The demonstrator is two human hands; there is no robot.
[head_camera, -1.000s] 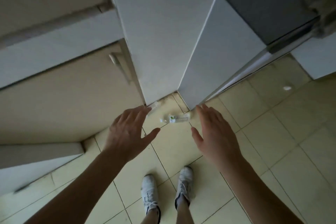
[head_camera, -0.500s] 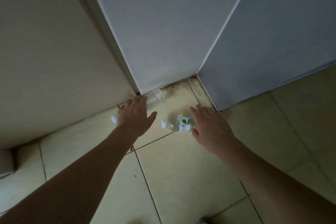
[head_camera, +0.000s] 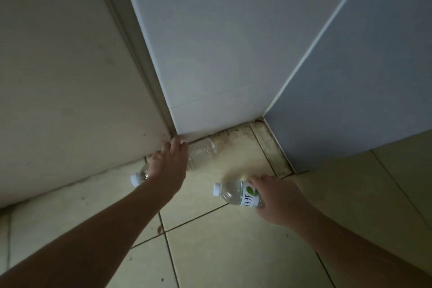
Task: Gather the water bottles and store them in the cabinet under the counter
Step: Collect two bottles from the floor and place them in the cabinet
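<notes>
Two water bottles on the tiled floor (head_camera: pixel 210 252), both on their sides. Labelled bottle (head_camera: pixel 236 194), white cap pointing left, gripped round its body by the right hand (head_camera: pixel 278 199), fingers curled over the label. Clear bottle (head_camera: pixel 202 151) along the foot of the beige cabinet (head_camera: pixel 65 77), cap end toward the left, covered across its middle by the left hand (head_camera: pixel 169 162); grip hidden, cannot tell whether closed. White wall panels (head_camera: pixel 222 42) meeting in the corner behind.
</notes>
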